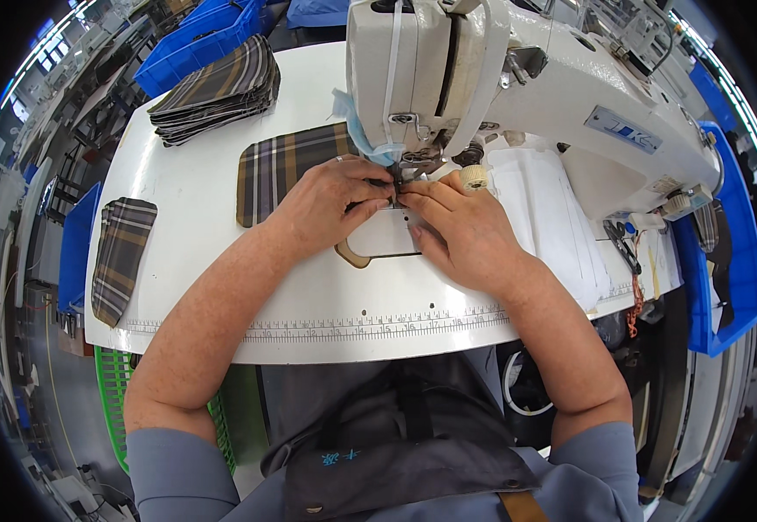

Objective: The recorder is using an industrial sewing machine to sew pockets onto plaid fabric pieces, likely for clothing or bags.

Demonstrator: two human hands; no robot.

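Note:
Both hands meet under the needle of a white sewing machine (431, 78). My left hand (331, 200) is closed in a pinch just left of the presser foot (422, 161). A small dark piece shows at its fingertips, too hidden to name. My right hand (465, 226) comes in from the other side, its fingers pressed together and their tips against the same dark spot; its thumb rests lower on the metal plate (383, 235). Behind my left hand, a brown, black and white plaid fabric panel (283, 165) lies flat, partly covered by that hand.
Stacked plaid pieces (217, 91) sit at the back left, and a single plaid piece (123, 257) at the left edge. White cloth (539, 217) lies right of the needle, with thread snips (622, 246) beyond. Blue bins (748, 287) flank the table (196, 217); a ruler strip (335, 331) runs along its front.

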